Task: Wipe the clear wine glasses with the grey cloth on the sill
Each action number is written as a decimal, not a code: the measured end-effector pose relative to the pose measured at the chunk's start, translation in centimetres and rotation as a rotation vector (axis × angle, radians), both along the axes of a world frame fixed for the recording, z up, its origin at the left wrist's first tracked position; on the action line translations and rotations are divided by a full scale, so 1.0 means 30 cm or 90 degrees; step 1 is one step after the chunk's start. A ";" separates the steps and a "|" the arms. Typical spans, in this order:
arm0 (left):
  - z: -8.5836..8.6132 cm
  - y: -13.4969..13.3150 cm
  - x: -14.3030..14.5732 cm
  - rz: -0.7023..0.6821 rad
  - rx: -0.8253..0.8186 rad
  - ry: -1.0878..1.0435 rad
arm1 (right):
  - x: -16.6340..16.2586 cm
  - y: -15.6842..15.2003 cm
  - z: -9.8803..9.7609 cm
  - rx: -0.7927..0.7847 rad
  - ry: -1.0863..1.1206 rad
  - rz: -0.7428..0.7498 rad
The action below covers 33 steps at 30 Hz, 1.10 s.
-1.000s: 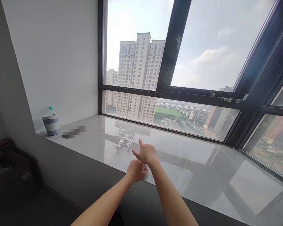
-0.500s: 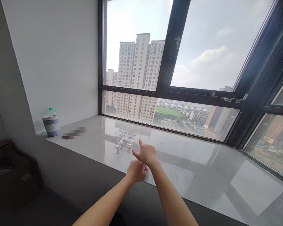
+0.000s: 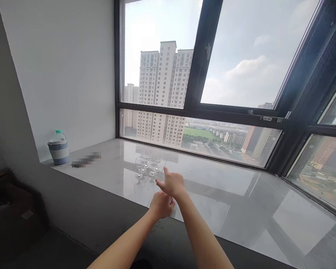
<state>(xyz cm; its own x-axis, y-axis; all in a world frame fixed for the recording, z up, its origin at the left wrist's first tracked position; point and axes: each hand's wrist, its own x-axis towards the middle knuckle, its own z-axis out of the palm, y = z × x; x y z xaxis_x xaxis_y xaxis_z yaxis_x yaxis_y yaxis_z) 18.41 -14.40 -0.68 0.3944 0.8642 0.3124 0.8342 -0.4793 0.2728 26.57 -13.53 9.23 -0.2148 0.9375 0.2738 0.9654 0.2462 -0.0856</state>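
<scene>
My left hand (image 3: 161, 204) is closed at the front edge of the shiny sill. A small clear, glassy bit shows by its fingers, but most of what it holds is hidden. Just above and beyond it, overlapping it, is my right hand (image 3: 173, 184). Its thumb and index finger are stretched out and apart; the other fingers are hidden from view. Several clear stemmed glasses (image 3: 153, 172) stand upright in a close group on the sill, a little beyond and left of my right hand, apart from it.
The glossy grey sill (image 3: 207, 186) runs along a dark-framed window (image 3: 226, 112). At its left end, by the white wall (image 3: 67, 74), stands a blue-and-white cup (image 3: 58, 153) with a green-capped bottle (image 3: 58, 135) in or behind it. A blurred dark object (image 3: 86, 160) lies beside the cup.
The view has shifted slightly. Both hands keep nearly the same pose, and the glasses stay where they stood.
</scene>
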 end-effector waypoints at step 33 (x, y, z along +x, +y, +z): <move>-0.003 0.024 -0.004 -0.046 -0.044 0.089 | -0.006 -0.039 -0.058 0.133 0.009 -0.017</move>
<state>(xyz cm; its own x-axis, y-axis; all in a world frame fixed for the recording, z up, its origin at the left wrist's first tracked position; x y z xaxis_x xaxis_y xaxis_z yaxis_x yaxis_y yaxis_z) 18.29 -13.67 -0.78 0.4917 0.8498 0.1900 0.8306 -0.5232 0.1906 26.38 -14.72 7.49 -0.1862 0.8653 0.4654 0.9708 0.2350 -0.0485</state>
